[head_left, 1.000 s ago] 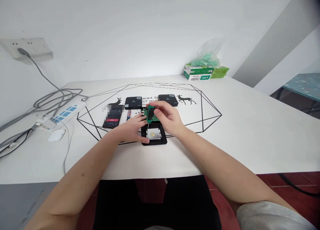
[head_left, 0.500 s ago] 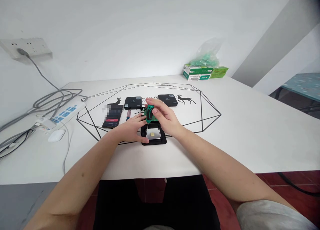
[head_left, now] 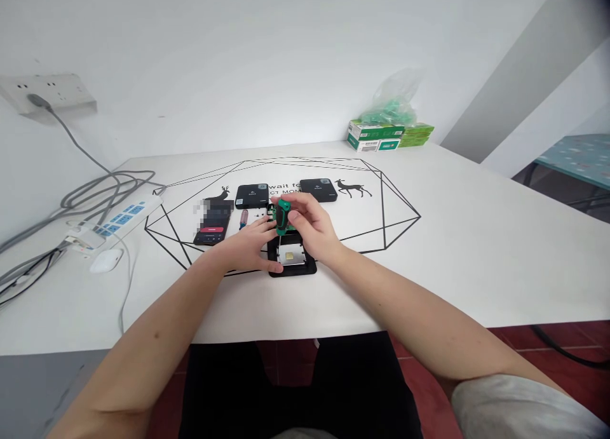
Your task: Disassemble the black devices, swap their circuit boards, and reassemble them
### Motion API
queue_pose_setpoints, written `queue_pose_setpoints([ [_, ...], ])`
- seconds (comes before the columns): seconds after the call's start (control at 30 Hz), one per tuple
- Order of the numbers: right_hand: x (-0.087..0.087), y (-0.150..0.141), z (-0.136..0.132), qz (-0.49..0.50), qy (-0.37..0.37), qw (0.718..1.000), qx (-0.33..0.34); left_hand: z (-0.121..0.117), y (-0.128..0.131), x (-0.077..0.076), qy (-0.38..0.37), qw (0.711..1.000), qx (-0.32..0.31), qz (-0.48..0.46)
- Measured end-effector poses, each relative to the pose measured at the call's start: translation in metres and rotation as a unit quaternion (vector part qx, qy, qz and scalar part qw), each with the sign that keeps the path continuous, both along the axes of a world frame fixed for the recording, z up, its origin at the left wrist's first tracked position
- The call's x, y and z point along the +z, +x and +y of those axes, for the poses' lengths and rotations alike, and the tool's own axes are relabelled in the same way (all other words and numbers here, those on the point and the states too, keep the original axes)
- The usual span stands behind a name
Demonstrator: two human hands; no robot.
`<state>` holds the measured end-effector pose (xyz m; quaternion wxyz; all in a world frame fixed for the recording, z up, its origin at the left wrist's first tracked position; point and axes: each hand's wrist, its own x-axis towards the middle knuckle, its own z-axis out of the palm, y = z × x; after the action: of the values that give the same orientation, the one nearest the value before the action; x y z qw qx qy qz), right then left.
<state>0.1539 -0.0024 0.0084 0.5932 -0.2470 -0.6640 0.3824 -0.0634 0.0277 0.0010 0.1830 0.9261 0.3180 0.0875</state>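
Observation:
My right hand [head_left: 314,226] is closed on the green and black handle of a screwdriver [head_left: 283,215], held nearly upright. Its shaft points down to the left side of an opened black device case [head_left: 309,269]. Inside that case lies a silvery plate [head_left: 296,256] with a small yellowish square on it. With fingers and thumb spread, my left hand [head_left: 248,245] rests against the case's left edge. A green circuit board is partly visible behind the screwdriver, mostly covered by my right hand.
Two closed black boxes [head_left: 252,195] [head_left: 318,190] stand behind my hands. A phone [head_left: 214,222] and a second screwdriver [head_left: 244,219] lie to the left, near small dark bits. Farther left are a power strip [head_left: 124,220], cables and a white mouse-like object [head_left: 105,260]. Green-white cartons [head_left: 374,136] sit at the back right.
The fingers of my right hand have shifted from over the top of the screwdriver handle to its side, uncovering the top. My left hand stays at the case. The view has shifted slightly.

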Motion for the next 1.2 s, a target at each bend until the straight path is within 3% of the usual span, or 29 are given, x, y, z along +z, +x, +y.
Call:
queue_pose_setpoints([
  [0.27,-0.004,-0.003,0.005,-0.023,0.037,0.993,-0.107,-0.003,0.002,0.007,-0.027,0.998,0.021,0.051],
  [0.33,-0.003,-0.002,0.004,-0.022,0.026,0.995,-0.094,-0.004,0.003,0.008,-0.029,0.998,0.020,0.056],
  [0.47,-0.002,-0.002,0.001,0.008,-0.020,1.000,-0.005,-0.004,0.003,0.010,-0.036,0.998,0.014,0.047],
  [0.7,-0.010,-0.008,0.005,0.000,0.031,0.996,-0.088,-0.004,0.003,0.008,-0.041,0.998,0.027,0.050],
  [0.77,-0.009,-0.006,0.004,-0.003,0.020,0.997,-0.073,-0.004,0.002,0.007,-0.037,0.998,0.019,0.042],
  [0.93,-0.002,-0.001,0.001,0.002,-0.003,0.999,0.035,-0.001,0.001,0.005,-0.022,0.999,-0.006,0.028],
  [1.2,0.004,0.001,0.003,-0.067,0.032,0.997,0.016,-0.003,0.001,0.006,-0.035,0.999,0.007,0.028],
])
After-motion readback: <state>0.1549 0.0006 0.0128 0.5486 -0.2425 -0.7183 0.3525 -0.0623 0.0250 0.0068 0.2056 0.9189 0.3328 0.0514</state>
